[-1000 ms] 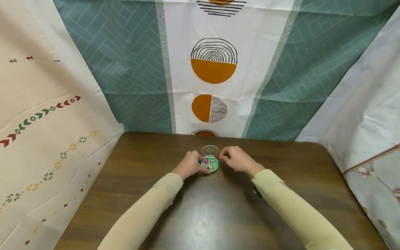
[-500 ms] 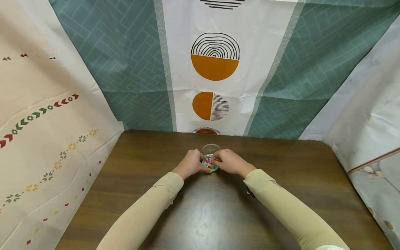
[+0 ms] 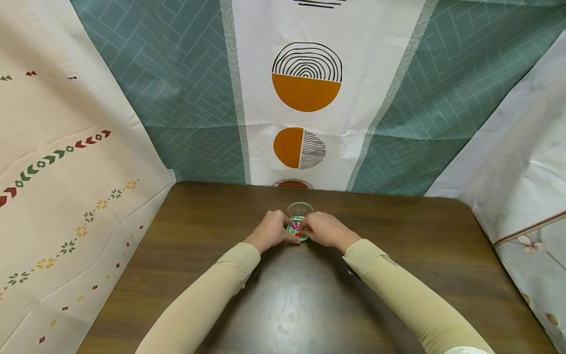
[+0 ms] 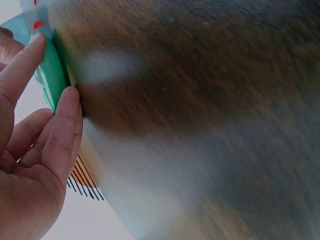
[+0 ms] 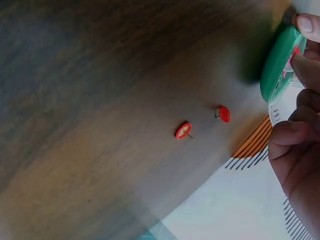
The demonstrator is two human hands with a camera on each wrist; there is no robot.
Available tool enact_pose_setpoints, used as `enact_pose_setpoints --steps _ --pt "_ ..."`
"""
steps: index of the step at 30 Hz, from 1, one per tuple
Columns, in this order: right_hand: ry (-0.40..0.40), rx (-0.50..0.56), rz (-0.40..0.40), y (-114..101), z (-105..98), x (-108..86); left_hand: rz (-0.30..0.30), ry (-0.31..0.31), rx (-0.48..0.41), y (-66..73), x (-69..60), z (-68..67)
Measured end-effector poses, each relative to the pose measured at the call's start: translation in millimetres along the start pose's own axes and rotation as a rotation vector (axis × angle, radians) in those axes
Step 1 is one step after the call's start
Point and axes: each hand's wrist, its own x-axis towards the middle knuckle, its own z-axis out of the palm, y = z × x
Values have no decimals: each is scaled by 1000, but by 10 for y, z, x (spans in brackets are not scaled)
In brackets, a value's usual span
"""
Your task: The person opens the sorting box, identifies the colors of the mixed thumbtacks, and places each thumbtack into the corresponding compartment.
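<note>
In the head view, my left hand [image 3: 274,228] grips a small round green case [image 4: 54,72] by its rim, thumb on the near side. The case's clear lid [image 3: 300,210] stands open behind it. Pink and red pieces lie inside. My right hand [image 3: 325,228] reaches over the case from the right, its fingertips down inside, pinching a red thumbtack [image 5: 296,52] that the fingers partly hide. Two more red thumbtacks, one [image 5: 183,130] with its pin showing and another [image 5: 223,114] nearer the case, lie on the table in the right wrist view.
The brown wooden table [image 3: 283,305] reaches back to a patterned curtain [image 3: 305,98] just behind the case. Fabric also hangs along the left [image 3: 66,196] and right [image 3: 522,196] sides.
My right hand has moved left from beside the case to over it, bringing a red thumbtack, and its fingers have dipped inside. My left hand has kept its grip on the case.
</note>
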Motion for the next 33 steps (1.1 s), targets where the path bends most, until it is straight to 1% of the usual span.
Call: enact_pose_setpoints --steps 3,7,14,18,21,25,30,33 --pt "2 -73 -20 -25 2 -10 -6 -1 0 9 -4 -4" --pt "-4 -141 -36 -47 19 -30 -15 -10 -8 20 -14 -2" --pt "8 -190 -65 -63 38 -39 -14 -10 -4 15 -19 10" --pt "31 -209 -87 -62 32 -30 3 0 -1 11 -12 8" --pt "51 -202 -103 -63 15 -27 20 8 -2 9 -1 0" --pt "96 -169 -114 -57 -36 -51 16 9 0 3 -1 -6" --pt "210 -88 -86 42 -158 -114 10 6 9 10 -12 -6" --pt "277 -35 -41 136 -249 -164 1 10 18 16 -9 -10"
